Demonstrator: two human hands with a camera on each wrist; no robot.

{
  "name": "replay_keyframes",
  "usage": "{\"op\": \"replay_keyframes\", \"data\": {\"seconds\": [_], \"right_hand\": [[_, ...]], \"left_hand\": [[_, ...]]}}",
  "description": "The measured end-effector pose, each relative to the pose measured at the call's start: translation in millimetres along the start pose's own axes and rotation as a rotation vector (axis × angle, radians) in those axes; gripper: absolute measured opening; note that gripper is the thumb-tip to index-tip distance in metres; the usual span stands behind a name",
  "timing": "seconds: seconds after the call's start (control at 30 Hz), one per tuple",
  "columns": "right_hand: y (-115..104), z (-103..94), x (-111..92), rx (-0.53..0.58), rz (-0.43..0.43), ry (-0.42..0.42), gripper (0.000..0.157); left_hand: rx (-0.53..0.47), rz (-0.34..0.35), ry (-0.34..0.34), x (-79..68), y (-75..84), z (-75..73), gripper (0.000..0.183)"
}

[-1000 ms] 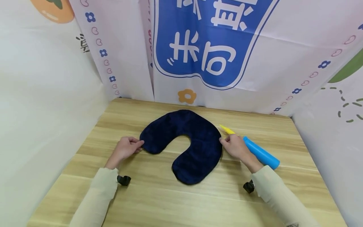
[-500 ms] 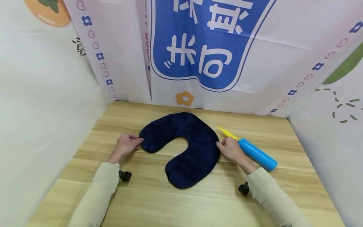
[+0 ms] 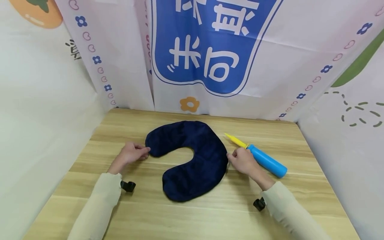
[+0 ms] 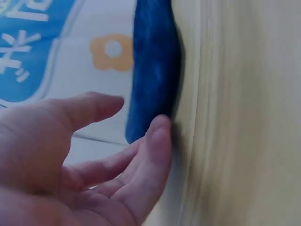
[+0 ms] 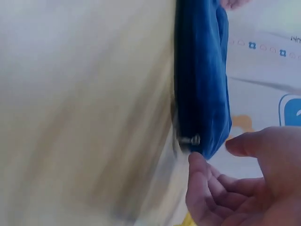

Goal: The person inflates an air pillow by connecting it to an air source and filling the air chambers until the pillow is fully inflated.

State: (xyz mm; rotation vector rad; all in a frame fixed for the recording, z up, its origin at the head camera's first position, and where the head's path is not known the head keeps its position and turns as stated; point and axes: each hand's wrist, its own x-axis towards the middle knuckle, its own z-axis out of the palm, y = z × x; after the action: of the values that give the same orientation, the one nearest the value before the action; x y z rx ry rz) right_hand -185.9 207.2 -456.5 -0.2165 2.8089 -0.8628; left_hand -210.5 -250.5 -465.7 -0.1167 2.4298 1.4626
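Observation:
A dark navy, U-shaped neck pillow [image 3: 207, 160] lies flat on the table, its opening toward the left. My left hand [image 3: 134, 153] is at the tip of its upper arm; in the left wrist view the thumb and fingers stand on either side of the pillow's end [image 4: 155, 70]. On the far side, my right hand [image 3: 243, 160] holds the outer curve between thumb and fingertips. A small metal zipper pull [image 5: 192, 140] shows on the pillow's side just by the right fingertips.
Behind my right hand lies a hand pump with a blue barrel [image 3: 267, 160] and a yellow nozzle [image 3: 235, 140]. The wood-grain table [image 3: 120, 216] is bounded by printed white cloth walls [image 3: 270, 73] at the back and sides. Black wrist cameras [image 3: 129, 186] hang from both sleeves.
The neck pillow has turned clockwise, its lower arm swinging leftward and its opening now facing more to the left. Both hands stay at its edge. The head view has shifted slightly.

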Motion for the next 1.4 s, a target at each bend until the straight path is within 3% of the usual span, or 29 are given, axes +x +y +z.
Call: {"op": "replay_keyframes", "data": {"seconds": [0.13,0.27,0.37,0.6,0.8,1.07,1.23,1.4], "right_hand": [[2,-2.9,22,0.001,-0.033,0.006,0.043],[7,-1.0,40,-0.029,-0.042,0.020,0.042],[8,4.4,48,-0.030,-0.057,0.001,0.046],[14,9.8,44,-0.012,-0.077,-0.008,0.049],[12,13.8,35,0.006,-0.042,-0.039,0.045],[-4,17.2,7,0.007,-0.091,-0.134,0.040],[-11,17.2,8,-0.001,-0.096,-0.146,0.041],[-6,11.7,25,0.025,-0.040,-0.062,0.048]], "left_hand": [[-0.060,0.011,-0.094,-31.7,0.7,18.6,0.035],[-0.030,0.038,-0.185,-57.3,3.9,44.0,0.029],[0.020,0.052,-0.216,-71.5,3.5,57.3,0.026],[0.055,0.101,-0.199,-74.3,4.4,76.1,0.016],[0.033,0.122,-0.176,-68.7,-2.1,69.5,0.012],[0.119,0.103,-0.102,-58.9,-7.2,33.7,0.013],[0.233,0.056,-0.093,-71.4,-8.9,22.4,0.024],[0.275,0.063,-0.151,-86.0,-5.3,32.3,0.033]]}}
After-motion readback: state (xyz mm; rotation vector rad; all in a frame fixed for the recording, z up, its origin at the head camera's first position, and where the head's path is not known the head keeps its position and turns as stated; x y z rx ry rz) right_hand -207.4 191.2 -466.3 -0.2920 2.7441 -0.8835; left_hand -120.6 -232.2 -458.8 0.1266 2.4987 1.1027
